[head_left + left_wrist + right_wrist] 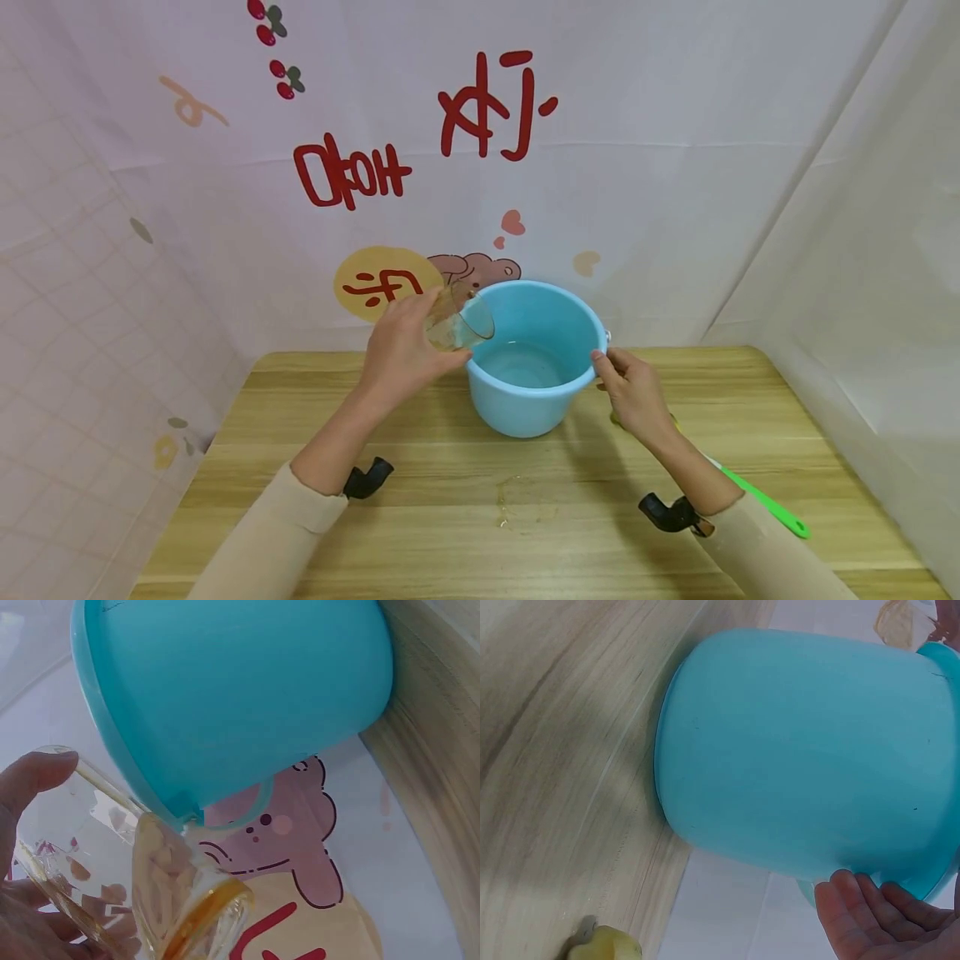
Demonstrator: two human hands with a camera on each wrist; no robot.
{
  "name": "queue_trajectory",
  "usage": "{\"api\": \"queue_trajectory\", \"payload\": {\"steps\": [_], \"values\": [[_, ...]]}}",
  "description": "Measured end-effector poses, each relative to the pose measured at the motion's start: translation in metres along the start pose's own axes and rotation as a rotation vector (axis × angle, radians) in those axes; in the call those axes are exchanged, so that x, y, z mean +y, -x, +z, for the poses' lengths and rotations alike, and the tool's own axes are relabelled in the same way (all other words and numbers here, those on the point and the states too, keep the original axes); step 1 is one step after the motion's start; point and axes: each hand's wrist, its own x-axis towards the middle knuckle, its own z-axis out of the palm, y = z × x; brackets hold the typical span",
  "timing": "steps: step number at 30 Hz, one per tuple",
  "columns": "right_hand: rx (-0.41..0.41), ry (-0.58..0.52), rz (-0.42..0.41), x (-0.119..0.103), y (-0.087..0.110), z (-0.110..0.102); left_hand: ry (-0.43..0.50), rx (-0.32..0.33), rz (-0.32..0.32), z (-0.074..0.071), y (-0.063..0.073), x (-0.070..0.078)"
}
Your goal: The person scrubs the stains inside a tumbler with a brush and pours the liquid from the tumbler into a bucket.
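The left hand [402, 340] curls round a clear glass [452, 323], tilted at the rim of a blue bucket [521, 410] — the right hand [636, 393] pinches its opposite edge. Between the hands on the desk [420, 533], the bucket holds clear liquid [522, 365]; a green handle [768, 502] lies near the right wrist [692, 473].

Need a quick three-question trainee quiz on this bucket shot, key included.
1. True or false: the left hand holds a tilted glass container.
2. What colour is the bucket? A) red B) light blue C) white
3. Fill in: the right hand holds the bucket at its ____.

Key: 1. True. 2. B. 3. Rim.
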Motion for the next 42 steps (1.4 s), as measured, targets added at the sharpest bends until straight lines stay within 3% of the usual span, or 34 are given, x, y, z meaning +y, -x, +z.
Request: {"api": "queue_trajectory", "payload": {"steps": [12,22,42], "values": [[0.003,0.009,-0.009,0.001,0.001,-0.002,-0.052,-0.03,-0.013,0.001,-0.002,0.013],[0.015,0.022,-0.006,0.0,0.0,-0.001,-0.116,-0.025,0.036,0.001,-0.004,0.017],[0.005,0.002,-0.003,0.0,0.002,0.0,-0.212,-0.091,0.047,-0.001,-0.009,0.025]]}}
